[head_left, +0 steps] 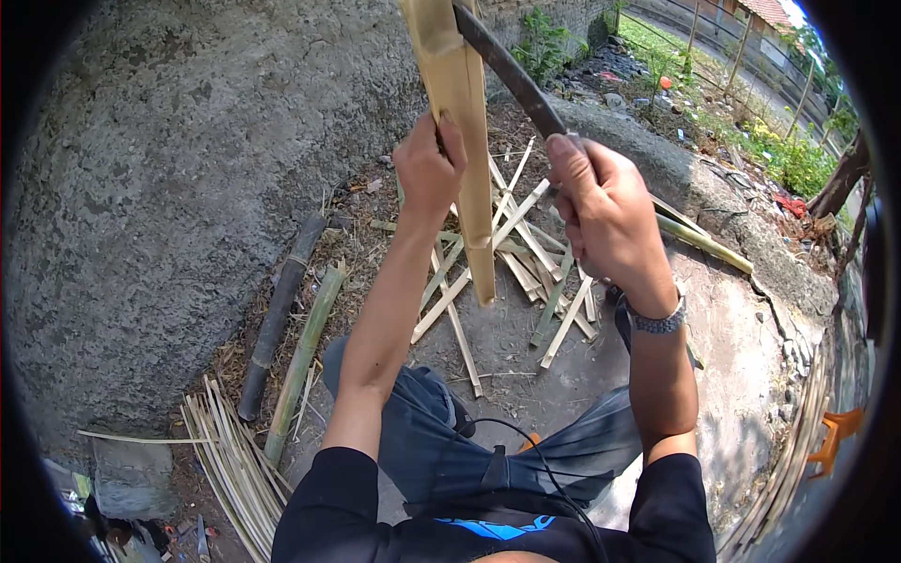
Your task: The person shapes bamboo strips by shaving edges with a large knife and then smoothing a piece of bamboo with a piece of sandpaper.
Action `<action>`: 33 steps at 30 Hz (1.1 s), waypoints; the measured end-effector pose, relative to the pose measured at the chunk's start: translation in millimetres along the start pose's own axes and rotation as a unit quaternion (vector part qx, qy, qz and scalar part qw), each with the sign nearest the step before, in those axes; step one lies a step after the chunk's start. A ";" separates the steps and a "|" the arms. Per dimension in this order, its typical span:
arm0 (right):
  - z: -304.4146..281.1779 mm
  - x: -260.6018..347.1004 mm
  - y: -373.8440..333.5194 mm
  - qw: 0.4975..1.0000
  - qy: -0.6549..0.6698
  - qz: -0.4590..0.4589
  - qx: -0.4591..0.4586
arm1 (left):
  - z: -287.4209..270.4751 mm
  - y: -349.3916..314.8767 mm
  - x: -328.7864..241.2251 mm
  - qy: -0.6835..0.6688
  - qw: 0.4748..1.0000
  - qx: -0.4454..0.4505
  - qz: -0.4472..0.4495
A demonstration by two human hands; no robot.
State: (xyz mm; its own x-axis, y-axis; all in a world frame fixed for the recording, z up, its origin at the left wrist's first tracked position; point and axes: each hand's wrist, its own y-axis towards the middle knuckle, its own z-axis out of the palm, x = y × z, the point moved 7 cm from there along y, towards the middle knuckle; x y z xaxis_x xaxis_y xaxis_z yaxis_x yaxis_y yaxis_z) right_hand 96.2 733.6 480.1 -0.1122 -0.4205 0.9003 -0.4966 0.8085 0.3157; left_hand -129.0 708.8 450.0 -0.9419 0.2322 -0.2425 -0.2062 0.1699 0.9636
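My left hand grips a long piece of split bamboo by its left edge, fingers wrapped round it. The piece stands nearly upright, pale inner side toward me, its lower end hanging between my forearms and its top running out of view. In my right hand, closed round a handle that is mostly hidden, is a machete with a long dark blade. The blade slants up and left, and its tip meets the bamboo's right edge near the top.
Split bamboo strips lie scattered on the ground ahead of my knees. A dark bamboo pole and a green one lie at left by a rough grey wall. Bundles of thin strips flank me; an orange stool is far right.
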 end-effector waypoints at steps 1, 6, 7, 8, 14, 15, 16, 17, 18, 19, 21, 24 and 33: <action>-6.5 31.9 -6.0 0.998 0.065 -0.015 0.018 | -20.6 31.9 -18.8 -0.012 0.999 -0.052 0.009; -33.6 64.9 -30.6 0.988 0.153 0.023 -0.013 | -59.8 71.1 -77.6 -0.019 1.000 0.014 0.018; -21.4 47.5 -24.6 0.986 0.157 -0.050 -0.033 | -54.0 66.5 -72.8 -0.027 0.999 0.029 0.023; -6.7 8.4 -14.2 0.994 -0.008 -0.096 -0.043 | -35.5 41.3 -51.4 -0.017 0.993 0.115 -0.038; 61.1 -227.5 -28.8 0.986 -0.101 0.134 -0.004 | -31.8 -94.9 84.3 -0.117 0.938 0.143 -0.294; 58.1 -230.1 -30.3 0.986 -0.113 0.119 -0.024 | -35.4 -87.5 82.5 -0.148 0.931 0.129 -0.309; 58.5 -226.5 -32.3 0.986 -0.111 0.123 -0.027 | -43.9 -82.0 80.4 -0.173 0.922 0.119 -0.326; 60.7 -226.9 -32.0 0.983 -0.097 0.154 -0.001 | -37.8 -73.3 81.0 -0.239 0.893 0.131 -0.359; 65.4 -220.9 -24.9 0.981 -0.081 0.174 0.029 | -35.8 -56.6 83.3 -0.234 0.896 0.128 -0.355; 70.1 -208.4 -25.6 0.977 -0.061 0.198 0.050 | -26.6 -43.4 83.6 -0.281 0.885 0.128 -0.350; 77.3 -205.3 -30.2 0.984 -0.051 0.167 0.048 | -4.2 -17.1 91.9 -0.327 0.871 0.130 -0.343; 82.6 -203.7 -43.2 0.987 -0.046 0.140 0.057 | 22.1 14.8 122.8 -0.366 0.844 0.082 -0.383; 71.5 -200.3 -70.9 0.949 0.150 0.218 0.169 | 61.9 32.2 105.0 -0.515 0.719 0.192 -0.426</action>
State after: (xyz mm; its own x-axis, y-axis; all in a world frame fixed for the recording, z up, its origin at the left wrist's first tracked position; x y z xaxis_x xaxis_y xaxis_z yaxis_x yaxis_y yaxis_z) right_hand 92.4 731.0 255.9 -0.1450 0.1018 0.9842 -0.7131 0.6788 -0.1753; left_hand -218.1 798.0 448.6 0.2185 0.4396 -0.8712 -0.3182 0.8761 0.3622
